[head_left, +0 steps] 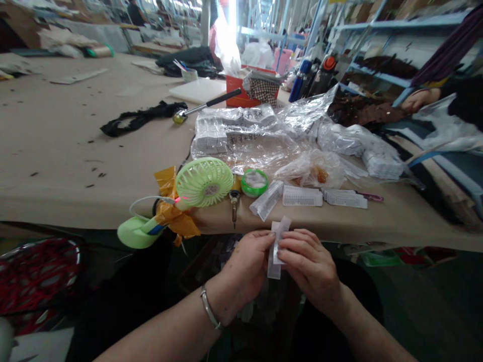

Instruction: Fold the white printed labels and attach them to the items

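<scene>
Translucent plastic strips (274, 271) lie crossed between the two hands, the left hand (246, 264) and right hand (312, 264) both pinching them closely. Ahead of the left hand, on the desk (68, 151), a pointed tool (234, 201) faces it. A loosened pinch could let the slick-looking strips slip; a careless forward reach might catch that tip.

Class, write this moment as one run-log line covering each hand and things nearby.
left hand: pinching strips | right hand: pinching same strips | on table: green tub, labels | table edge: fan
</scene>
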{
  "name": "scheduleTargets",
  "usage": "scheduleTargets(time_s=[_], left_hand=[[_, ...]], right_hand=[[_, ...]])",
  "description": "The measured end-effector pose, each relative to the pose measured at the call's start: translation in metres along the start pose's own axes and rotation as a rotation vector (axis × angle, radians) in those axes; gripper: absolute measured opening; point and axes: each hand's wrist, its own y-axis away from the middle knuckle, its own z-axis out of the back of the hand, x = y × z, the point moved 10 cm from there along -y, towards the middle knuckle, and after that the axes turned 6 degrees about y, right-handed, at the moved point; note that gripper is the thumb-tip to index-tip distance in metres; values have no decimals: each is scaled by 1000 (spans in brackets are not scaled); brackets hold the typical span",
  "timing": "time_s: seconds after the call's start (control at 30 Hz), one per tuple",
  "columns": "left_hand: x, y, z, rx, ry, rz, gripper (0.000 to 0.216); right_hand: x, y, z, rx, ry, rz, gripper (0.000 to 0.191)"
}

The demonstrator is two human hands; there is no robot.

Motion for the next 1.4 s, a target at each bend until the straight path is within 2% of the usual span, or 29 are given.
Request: scheduleTargets(time_s=[0.17,0.3,0.4,0.47,0.57,0.67,0.77,0.83,0.97,1.07,1.13,1.2,1.23,1.33,1.4], left_hand=[[6,-1,2,-1,47,-25,13],[14,-2,2,0,31,-11,11],[14,-2,4,-60,13,-21,5],[14,-1,7,-117,-50,7,4],[19,2,10,-180,-152,76,7],[21,3,11,-189,-193,89,7],[25,4,14,-205,-209,109,7],[25,4,16,-219,-212,111,7],[22,5,16,-218,-230,109,8],[21,6,16,-212,-247,111,10],[23,5,15,-190,-240,113,10],[27,4,13,-153,-206,111,11],[28,3,11,-126,-178,106,11],[26,2,6,-26,-54,50,9],[22,3,8,-14,32,4,6]], right_hand=[[19,9,-12,52,-1,44,20],[20,14,-11,51,-23,33,20],[12,17,-2,71,-14,25,26],[-13,19,10,62,78,-35,36],[-76,26,42,3,423,-248,51],[-127,37,55,107,722,-402,65],[-141,49,48,223,769,-385,56],[-138,56,46,209,724,-335,45],[-129,65,64,35,564,-277,24],[-124,66,82,-118,409,-332,15],[-109,61,86,-206,284,-375,15],[-79,48,78,-250,127,-331,22],[-60,40,67,-225,42,-272,25],[-1,22,23,-52,-66,-34,22],[19,20,0,0,-53,42,18]])
